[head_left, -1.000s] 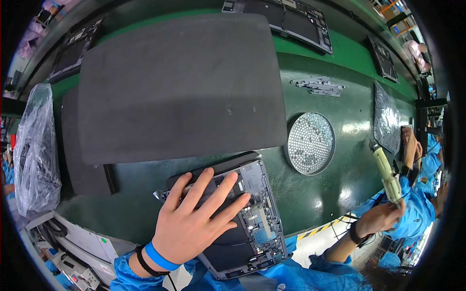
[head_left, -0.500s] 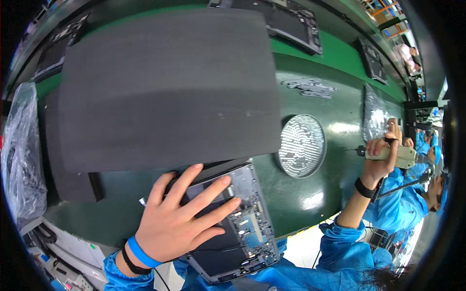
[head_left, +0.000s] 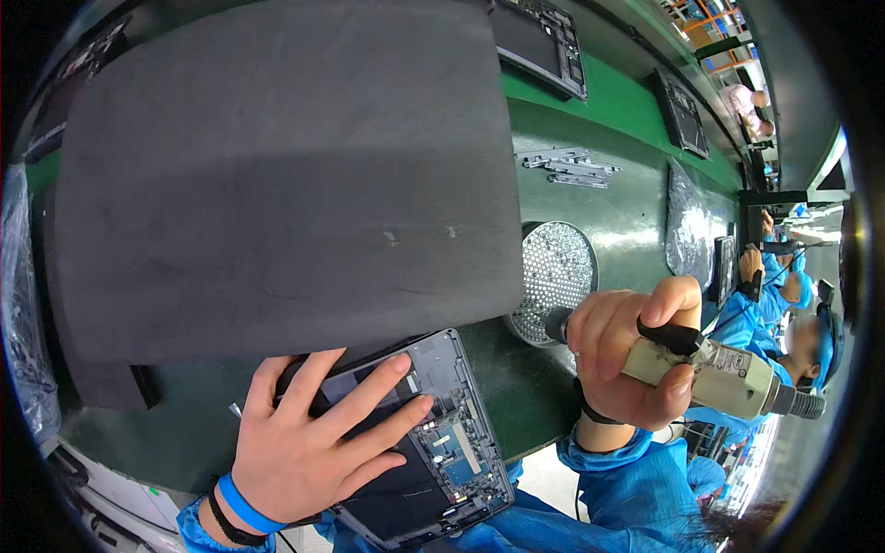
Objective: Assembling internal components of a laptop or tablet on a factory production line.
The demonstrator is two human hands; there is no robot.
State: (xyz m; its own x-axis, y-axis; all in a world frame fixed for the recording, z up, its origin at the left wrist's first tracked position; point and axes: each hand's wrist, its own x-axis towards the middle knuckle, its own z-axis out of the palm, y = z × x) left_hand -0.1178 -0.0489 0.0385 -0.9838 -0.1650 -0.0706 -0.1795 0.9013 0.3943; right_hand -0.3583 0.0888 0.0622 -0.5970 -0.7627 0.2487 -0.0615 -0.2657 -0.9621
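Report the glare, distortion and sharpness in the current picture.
Head view: bright glare on the green bench and clear plastic bag; head view: the bench's front edge curves, the picture's corners black; head view: the opened laptop base shows fine board detail.

Electronics assembly workshop, green workbench (head_left: pixel 539 405), opened laptop (head_left: pixel 454 453), electric screwdriver (head_left: pixel 733 378), co-workers in blue (head_left: pixel 758 318)

Around a glossy dark-green workbench (head_left: pixel 535 396)
An opened dark-grey laptop shell (head_left: pixel 542 53) lies at one o'clock, another dark shell (head_left: pixel 682 115) at two; thin grey strips (head_left: pixel 573 169) lie heaped between one and two. A crumpled clear plastic bag (head_left: pixel 687 226) sits just before three, a second crumpled bag (head_left: pixel 26 323) at nine, a co-worker's blue sleeve (head_left: pixel 745 323) near three.
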